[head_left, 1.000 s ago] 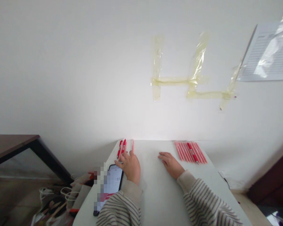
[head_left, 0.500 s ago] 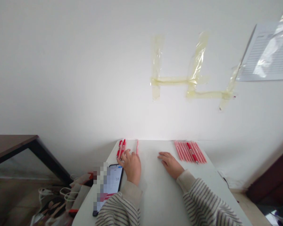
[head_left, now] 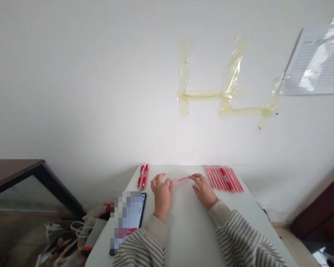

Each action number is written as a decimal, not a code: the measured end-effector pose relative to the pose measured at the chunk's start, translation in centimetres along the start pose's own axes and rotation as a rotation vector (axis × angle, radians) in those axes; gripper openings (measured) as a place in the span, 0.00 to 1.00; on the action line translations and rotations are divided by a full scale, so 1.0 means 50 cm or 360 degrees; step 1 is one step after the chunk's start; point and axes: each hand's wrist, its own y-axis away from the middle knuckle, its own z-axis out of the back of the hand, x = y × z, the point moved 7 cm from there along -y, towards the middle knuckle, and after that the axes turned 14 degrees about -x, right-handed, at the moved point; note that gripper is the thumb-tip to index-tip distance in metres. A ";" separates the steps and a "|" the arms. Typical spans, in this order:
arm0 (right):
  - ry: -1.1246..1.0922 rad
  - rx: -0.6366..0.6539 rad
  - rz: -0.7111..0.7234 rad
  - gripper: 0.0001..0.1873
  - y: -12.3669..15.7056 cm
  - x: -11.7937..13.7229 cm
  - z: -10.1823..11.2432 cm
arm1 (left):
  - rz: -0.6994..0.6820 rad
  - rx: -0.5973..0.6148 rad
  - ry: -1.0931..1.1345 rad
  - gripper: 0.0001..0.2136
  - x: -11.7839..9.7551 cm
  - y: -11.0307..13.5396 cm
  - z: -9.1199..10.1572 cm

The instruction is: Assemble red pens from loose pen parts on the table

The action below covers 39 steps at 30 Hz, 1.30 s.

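Note:
Slanted across the table's far middle is a slim pink pen (head_left: 180,180). My left hand (head_left: 163,193) pinches its left end at the thumb, with the other fingers raised and curled. The fingertips of my right hand (head_left: 204,191) touch the pen's right end, while the thumb stands apart from them. To the right of that hand lies a row of several pink pens (head_left: 215,178) with one red pen (head_left: 226,180) among them. Left of my left hand is a smaller group of red pens (head_left: 145,177) with pink between them.
A phone (head_left: 142,211), partly blurred out, lies on the white table (head_left: 192,237) by its left edge. Behind rises a white wall with yellowed tape (head_left: 203,95). Bags and cords (head_left: 83,231) crowd the floor at left, beside a dark-framed table (head_left: 16,167).
My left hand has moved right, away from the left group, and taken up the lone pink pen, which has turned from upright to nearly crosswise. My right hand has shifted slightly, its fingers meeting the pen.

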 end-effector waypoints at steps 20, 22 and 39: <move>0.0238 -0.0072 0.0140 0.10 -0.014 -0.022 0.016 | -0.0001 -0.0019 0.0257 0.07 -0.019 0.015 0.001; 0.0233 -0.0076 0.0140 0.10 -0.015 -0.024 0.018 | -0.0013 0.0000 0.0291 0.07 -0.022 0.014 0.002; 0.0184 -0.0025 0.0161 0.09 -0.019 -0.002 0.024 | -0.0083 0.0285 0.0294 0.13 -0.055 0.027 0.002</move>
